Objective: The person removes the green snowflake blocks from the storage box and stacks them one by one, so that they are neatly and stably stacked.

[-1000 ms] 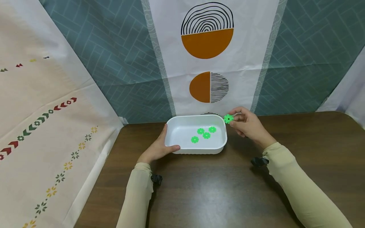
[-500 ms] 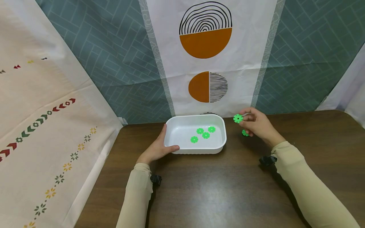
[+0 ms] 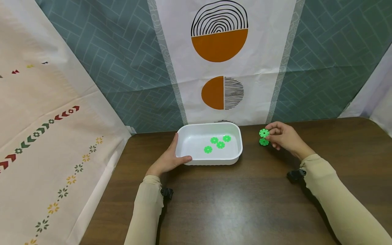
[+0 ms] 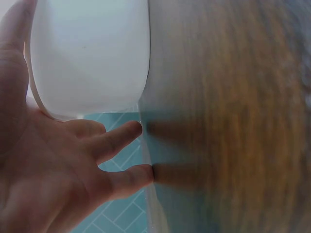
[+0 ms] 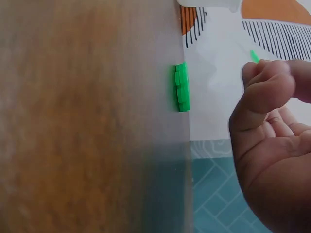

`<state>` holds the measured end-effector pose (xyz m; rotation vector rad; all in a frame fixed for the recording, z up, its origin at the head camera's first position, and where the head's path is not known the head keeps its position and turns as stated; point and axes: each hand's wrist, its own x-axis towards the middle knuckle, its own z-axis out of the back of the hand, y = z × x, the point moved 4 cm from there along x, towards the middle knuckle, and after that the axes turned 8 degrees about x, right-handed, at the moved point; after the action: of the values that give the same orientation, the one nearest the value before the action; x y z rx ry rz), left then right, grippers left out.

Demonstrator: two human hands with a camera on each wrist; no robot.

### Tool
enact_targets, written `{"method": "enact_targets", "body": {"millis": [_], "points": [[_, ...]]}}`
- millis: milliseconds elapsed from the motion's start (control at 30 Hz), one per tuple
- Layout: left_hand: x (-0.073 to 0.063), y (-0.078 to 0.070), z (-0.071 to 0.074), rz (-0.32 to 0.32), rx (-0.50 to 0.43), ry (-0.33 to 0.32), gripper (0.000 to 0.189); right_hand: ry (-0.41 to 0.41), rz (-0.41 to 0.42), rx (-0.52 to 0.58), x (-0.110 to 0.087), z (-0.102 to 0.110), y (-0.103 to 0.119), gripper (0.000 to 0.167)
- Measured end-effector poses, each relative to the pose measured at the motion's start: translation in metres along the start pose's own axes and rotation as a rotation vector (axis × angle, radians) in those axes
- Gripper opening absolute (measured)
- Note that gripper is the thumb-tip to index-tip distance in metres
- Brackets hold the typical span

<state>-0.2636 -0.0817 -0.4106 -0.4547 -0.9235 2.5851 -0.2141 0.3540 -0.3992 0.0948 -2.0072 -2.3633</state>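
My right hand point(image 3: 283, 139) pinches a green notched plastic disc point(image 3: 264, 133) between thumb and fingers, to the right of the white tray point(image 3: 211, 162). Just below it in the head view, more green notched discs point(image 3: 264, 142) lie on the table; the right wrist view shows them as a short stack point(image 5: 182, 87), with the held disc point(image 5: 254, 56) apart from it and mostly hidden by fingers. My left hand point(image 3: 165, 160) rests at the tray's left front corner, thumb on the front rim, fingers straight along the left side. Several green discs point(image 3: 220, 145) lie flat inside the tray.
The brown wooden table point(image 3: 214, 200) ends at the back against a patterned cloth point(image 3: 147, 102). A pale embroidered cloth point(image 3: 76, 143) hangs along the left side. Each wrist carries a small black camera point(image 3: 295, 175).
My right hand has moved rightward, away from the tray's right edge, carrying the green disc to above the stack, then lowered slightly. The left hand and tray have stayed in place.
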Motion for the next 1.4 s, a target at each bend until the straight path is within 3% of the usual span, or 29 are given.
{"method": "enact_targets", "body": {"millis": [533, 800, 1200, 1400], "points": [[0.001, 0.0, 0.0, -0.021, -0.004, 0.004, 0.126, 0.004, -0.089, 0.056, 0.002, 0.013, -0.019, 0.037], [0.002, 0.0, 0.001, -0.027, -0.011, 0.001, 0.125, 0.035, -0.132, 0.087, 0.005, 0.016, -0.031, 0.042], [0.003, 0.0, 0.001, -0.021, -0.005, 0.001, 0.124, 0.062, -0.159, 0.075, 0.008, 0.017, -0.04, 0.049], [0.003, -0.001, 0.001, -0.032, -0.01, -0.001, 0.125, 0.06, -0.15, 0.048, 0.007, 0.016, -0.042, 0.045]]}}
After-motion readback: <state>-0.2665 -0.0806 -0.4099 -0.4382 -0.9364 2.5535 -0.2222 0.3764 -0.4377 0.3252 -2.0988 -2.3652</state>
